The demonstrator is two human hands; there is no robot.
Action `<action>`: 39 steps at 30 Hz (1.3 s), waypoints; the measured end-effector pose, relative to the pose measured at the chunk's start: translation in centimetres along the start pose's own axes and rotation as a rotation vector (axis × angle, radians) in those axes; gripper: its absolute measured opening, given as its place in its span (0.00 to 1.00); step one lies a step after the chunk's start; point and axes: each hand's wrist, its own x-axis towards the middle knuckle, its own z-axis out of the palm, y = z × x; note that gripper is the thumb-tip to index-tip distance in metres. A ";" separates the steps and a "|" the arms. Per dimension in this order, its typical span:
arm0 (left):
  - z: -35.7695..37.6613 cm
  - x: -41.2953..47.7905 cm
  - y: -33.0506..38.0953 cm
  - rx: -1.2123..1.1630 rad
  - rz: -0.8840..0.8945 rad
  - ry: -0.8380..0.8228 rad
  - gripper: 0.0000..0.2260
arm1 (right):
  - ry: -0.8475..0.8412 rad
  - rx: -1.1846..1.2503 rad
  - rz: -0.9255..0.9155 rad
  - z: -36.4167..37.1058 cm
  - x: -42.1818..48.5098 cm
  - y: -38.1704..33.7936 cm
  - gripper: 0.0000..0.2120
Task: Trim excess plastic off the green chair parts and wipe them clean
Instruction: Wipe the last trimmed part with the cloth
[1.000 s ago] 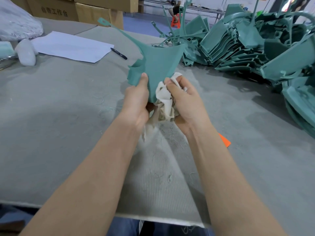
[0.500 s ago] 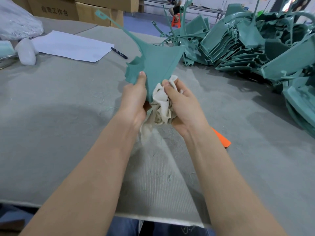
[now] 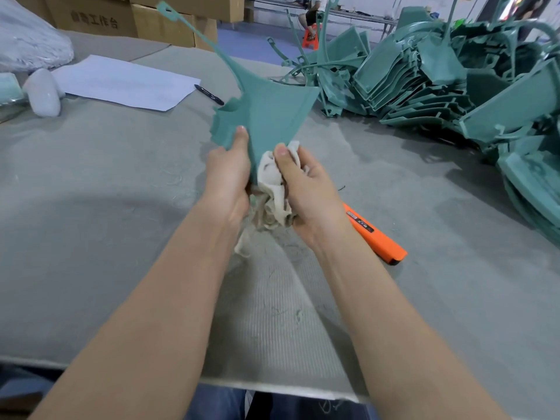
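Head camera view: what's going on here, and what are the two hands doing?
A person holds a green chair part up over the table. The left hand grips its lower corner, thumb on the face. The right hand presses a bunched rag against the same corner, so this looks like the wiping step. An orange-handled tool, probably the trimmer, lies on the table beside the right wrist. A heap of green parts sits at the far right.

Both bare forearms reach forward and converge, wrists nearly touching. The left hand (image 3: 228, 177) grips the green chair part (image 3: 266, 110) at its lower corner, thumb pressed flat up its face. The right hand (image 3: 307, 186) curls round a bunched cloth (image 3: 272, 189), thumb on top.
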 end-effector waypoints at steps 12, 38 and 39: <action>0.1 -0.8 0.3 -0.219 -0.168 -0.090 0.09 | 0.225 -0.165 -0.185 -1.7 0.4 -1.7 0.06; 0.5 -1.2 -0.1 -0.104 0.017 -0.032 0.10 | 0.071 -0.143 -0.115 -2.1 0.1 -2.1 0.07; 0.5 -1.1 -0.1 -0.090 0.033 -0.017 0.10 | 0.055 -0.140 -0.091 -2.1 0.1 -2.1 0.07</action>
